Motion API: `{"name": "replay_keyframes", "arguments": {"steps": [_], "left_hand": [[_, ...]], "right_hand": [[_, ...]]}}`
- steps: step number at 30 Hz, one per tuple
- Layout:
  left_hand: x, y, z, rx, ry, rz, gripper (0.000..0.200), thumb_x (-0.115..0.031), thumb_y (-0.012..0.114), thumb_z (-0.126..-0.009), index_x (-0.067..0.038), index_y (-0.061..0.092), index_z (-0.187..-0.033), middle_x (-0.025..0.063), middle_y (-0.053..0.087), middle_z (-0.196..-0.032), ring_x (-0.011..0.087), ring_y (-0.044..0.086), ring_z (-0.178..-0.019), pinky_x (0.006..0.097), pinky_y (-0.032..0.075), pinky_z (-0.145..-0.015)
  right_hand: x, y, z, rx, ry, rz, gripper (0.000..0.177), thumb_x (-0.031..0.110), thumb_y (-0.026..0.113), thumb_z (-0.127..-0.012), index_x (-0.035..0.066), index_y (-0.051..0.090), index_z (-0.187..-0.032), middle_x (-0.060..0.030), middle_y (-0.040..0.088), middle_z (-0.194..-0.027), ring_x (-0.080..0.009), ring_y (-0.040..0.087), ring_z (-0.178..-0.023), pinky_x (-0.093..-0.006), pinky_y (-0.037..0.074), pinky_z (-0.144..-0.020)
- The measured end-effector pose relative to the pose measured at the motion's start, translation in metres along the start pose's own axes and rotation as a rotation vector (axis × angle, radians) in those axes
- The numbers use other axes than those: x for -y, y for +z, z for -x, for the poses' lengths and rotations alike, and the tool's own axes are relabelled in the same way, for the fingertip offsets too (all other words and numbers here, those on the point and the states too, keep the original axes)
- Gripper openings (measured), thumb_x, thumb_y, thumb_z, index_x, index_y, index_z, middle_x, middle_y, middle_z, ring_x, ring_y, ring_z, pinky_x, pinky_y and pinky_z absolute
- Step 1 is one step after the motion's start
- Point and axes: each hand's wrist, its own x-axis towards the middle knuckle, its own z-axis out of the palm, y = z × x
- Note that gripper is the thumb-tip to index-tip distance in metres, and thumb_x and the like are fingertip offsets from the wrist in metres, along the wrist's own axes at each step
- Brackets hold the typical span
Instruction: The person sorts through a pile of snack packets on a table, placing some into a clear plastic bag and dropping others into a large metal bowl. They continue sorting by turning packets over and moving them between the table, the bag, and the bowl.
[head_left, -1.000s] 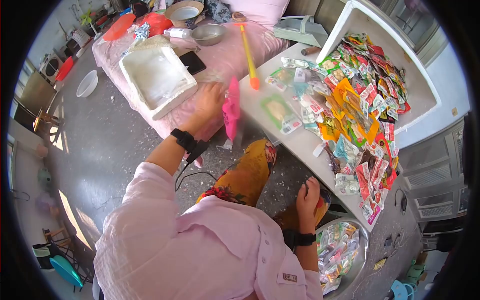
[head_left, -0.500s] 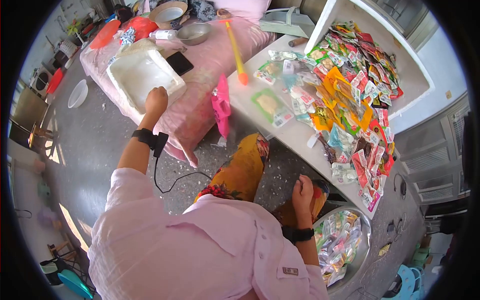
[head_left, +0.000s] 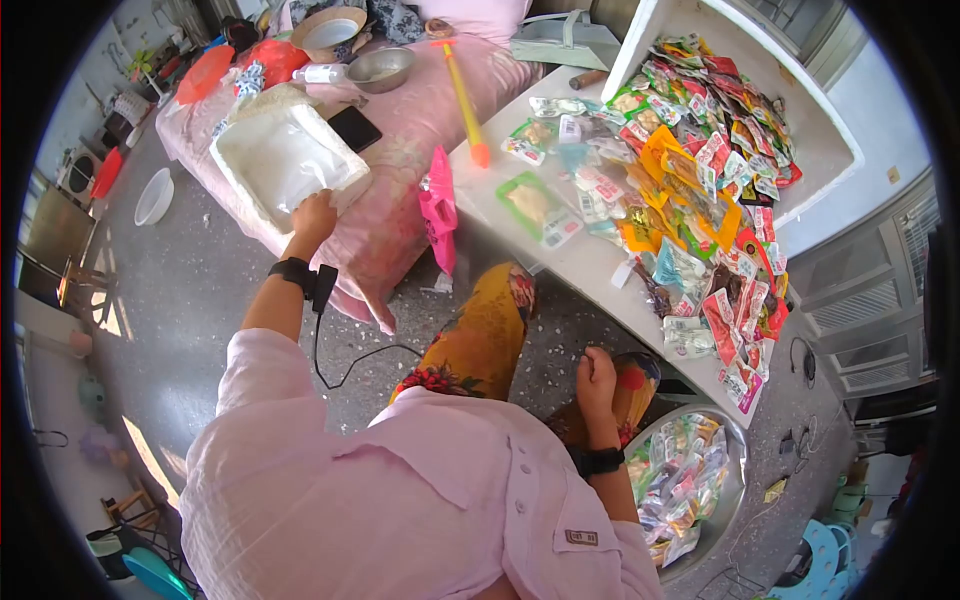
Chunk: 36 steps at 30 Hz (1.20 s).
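My left hand (head_left: 314,216) is at the near rim of a white foam box (head_left: 238,160) that sits on the bed. Its fingers are closed, and clear plastic shows in the box just beyond them. What they pinch, if anything, I cannot make out. My right hand (head_left: 597,380) rests curled near my right knee, with nothing visible in it. Beside it stands a metal basin (head_left: 736,480) of packaged snacks (head_left: 680,475). On the white table (head_left: 625,300) lie many more snack packets (head_left: 690,190), including a green-edged pouch (head_left: 536,208) near the edge.
A white bin (head_left: 835,150) full of packets stands at the table's far end. On the bed (head_left: 420,120) are a phone (head_left: 354,129), a metal bowl (head_left: 380,72) and a bottle (head_left: 322,74). A yellow-handled tool (head_left: 462,100) and a pink bag (head_left: 438,210) lie between bed and table.
My left hand has shifted slightly down at the box rim, and clear plastic now shows by its fingers. My right hand stays by the knee. The view has shifted a little.
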Motion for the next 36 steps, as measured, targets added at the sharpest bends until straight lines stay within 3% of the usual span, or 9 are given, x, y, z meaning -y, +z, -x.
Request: {"name": "replay_keyframes", "arguments": {"steps": [5,13,19,22,25,28,30,34,36], "left_hand": [[-0.042,-0.010,0.034,0.027,0.086,0.165,0.037,-0.020,0.050,-0.071,-0.008,0.048,-0.106,0.0152,0.052,-0.098,0.0309,0.049,-0.094,0.0389,0.040,-0.081],[-0.033,0.011,0.048,-0.226,0.028,0.529,0.026,-0.022,0.048,-0.075,-0.005,0.054,-0.094,0.0167,0.055,-0.085,0.0344,0.051,-0.082,0.0415,0.040,-0.073],[-0.048,-0.022,0.057,-0.324,0.141,0.041,0.021,-0.020,0.042,-0.079,-0.005,0.057,-0.077,0.0137,0.056,-0.080,0.0322,0.052,-0.078,0.0396,0.041,-0.068],[-0.065,-0.037,0.063,-0.320,0.243,0.112,0.016,-0.018,0.046,-0.077,-0.005,0.056,-0.073,0.0113,0.056,-0.072,0.0265,0.054,-0.067,0.0355,0.042,-0.059],[-0.091,-0.049,0.081,-0.065,0.173,0.784,0.012,-0.014,0.052,-0.076,-0.005,0.052,-0.068,0.0044,0.051,-0.061,0.0140,0.049,-0.056,0.0272,0.038,-0.050],[-0.135,-0.059,0.117,0.145,0.186,1.175,0.011,-0.009,0.056,-0.075,-0.005,0.049,-0.067,-0.0033,0.043,-0.056,0.0042,0.040,-0.054,0.0198,0.032,-0.047],[-0.158,-0.049,0.137,0.271,0.272,1.233,0.011,-0.007,0.056,-0.076,-0.006,0.048,-0.069,-0.0058,0.042,-0.058,0.0013,0.038,-0.056,0.0180,0.031,-0.047],[-0.210,-0.057,0.178,0.578,0.262,1.202,0.013,-0.011,0.057,-0.075,-0.006,0.047,-0.069,-0.0008,0.044,-0.056,0.0062,0.041,-0.052,0.0221,0.034,-0.046],[-0.224,-0.033,0.188,0.437,0.499,1.109,0.013,-0.008,0.056,-0.075,-0.005,0.045,-0.068,-0.0006,0.044,-0.055,0.0050,0.041,-0.048,0.0210,0.033,-0.042]], "right_hand": [[-0.002,0.001,0.001,-0.016,0.018,0.038,0.017,0.002,0.050,-0.070,-0.002,0.052,-0.087,-0.0195,0.054,-0.084,-0.0342,0.052,-0.078,-0.0375,0.042,-0.071],[-0.010,0.003,0.004,-0.020,0.088,0.034,0.017,0.003,0.049,-0.071,-0.003,0.052,-0.087,-0.0194,0.054,-0.085,-0.0337,0.052,-0.078,-0.0371,0.042,-0.071],[-0.016,0.005,0.004,-0.029,0.073,0.023,0.014,0.002,0.050,-0.073,0.000,0.052,-0.086,-0.0142,0.055,-0.083,-0.0264,0.054,-0.078,-0.0315,0.043,-0.071],[-0.011,0.003,0.004,-0.041,0.080,0.017,0.013,0.002,0.050,-0.072,0.001,0.053,-0.085,-0.0139,0.055,-0.082,-0.0270,0.053,-0.076,-0.0317,0.043,-0.070],[-0.003,0.002,0.000,-0.017,0.088,-0.006,0.011,0.002,0.050,-0.073,0.001,0.053,-0.084,-0.0108,0.055,-0.080,-0.0203,0.054,-0.074,-0.0275,0.042,-0.067],[0.024,0.003,-0.010,0.054,0.272,-0.237,0.014,0.005,0.051,-0.074,-0.001,0.053,-0.086,-0.0130,0.055,-0.080,-0.0195,0.055,-0.071,-0.0281,0.043,-0.064],[0.043,0.004,-0.022,0.083,0.236,-0.355,0.016,0.010,0.054,-0.076,0.000,0.053,-0.088,-0.0085,0.055,-0.079,-0.0124,0.054,-0.068,-0.0242,0.043,-0.061],[0.078,0.016,-0.042,0.136,0.456,-0.928,0.019,0.014,0.052,-0.080,0.001,0.050,-0.094,-0.0034,0.054,-0.084,-0.0087,0.051,-0.075,-0.0206,0.042,-0.065],[0.096,0.017,-0.050,0.176,0.596,-0.962,0.018,0.014,0.050,-0.082,0.001,0.050,-0.093,-0.0030,0.053,-0.084,-0.0079,0.050,-0.076,-0.0202,0.041,-0.066]]}}
